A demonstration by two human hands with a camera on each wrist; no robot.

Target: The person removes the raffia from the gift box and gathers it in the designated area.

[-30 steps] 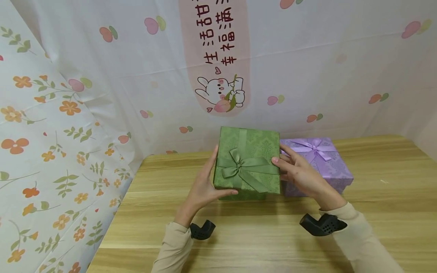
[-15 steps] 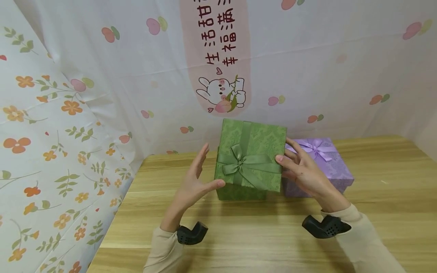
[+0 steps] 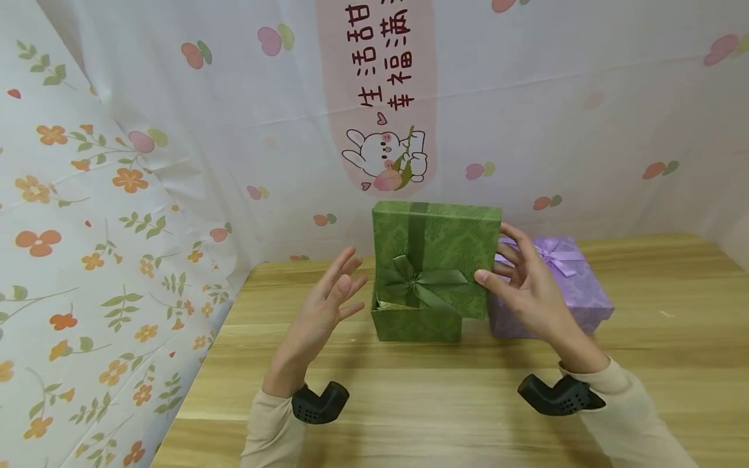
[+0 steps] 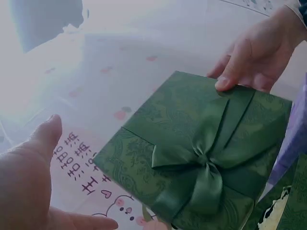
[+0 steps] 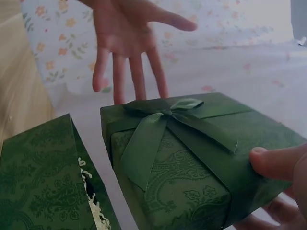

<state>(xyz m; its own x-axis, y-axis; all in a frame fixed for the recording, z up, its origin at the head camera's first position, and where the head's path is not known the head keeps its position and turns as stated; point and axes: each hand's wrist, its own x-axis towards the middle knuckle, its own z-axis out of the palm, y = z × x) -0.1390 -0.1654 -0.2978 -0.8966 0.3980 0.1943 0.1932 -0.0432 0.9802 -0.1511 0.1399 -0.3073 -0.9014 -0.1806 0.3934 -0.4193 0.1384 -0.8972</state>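
Green lid (image 3: 435,260) gripped by right hand (image 3: 526,292); left hand (image 3: 328,305) apart.

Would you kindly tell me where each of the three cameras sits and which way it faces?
Head: worn on the head, looking forward and down at the table, green lid, green box base and purple box; both forearms show, with the left hand and right hand.
Left wrist: looks from the left hand across at the lid; the right hand grips its far edge.
Right wrist: looks past the right thumb over the lid towards the open left hand.
All views share the lid and both hands.
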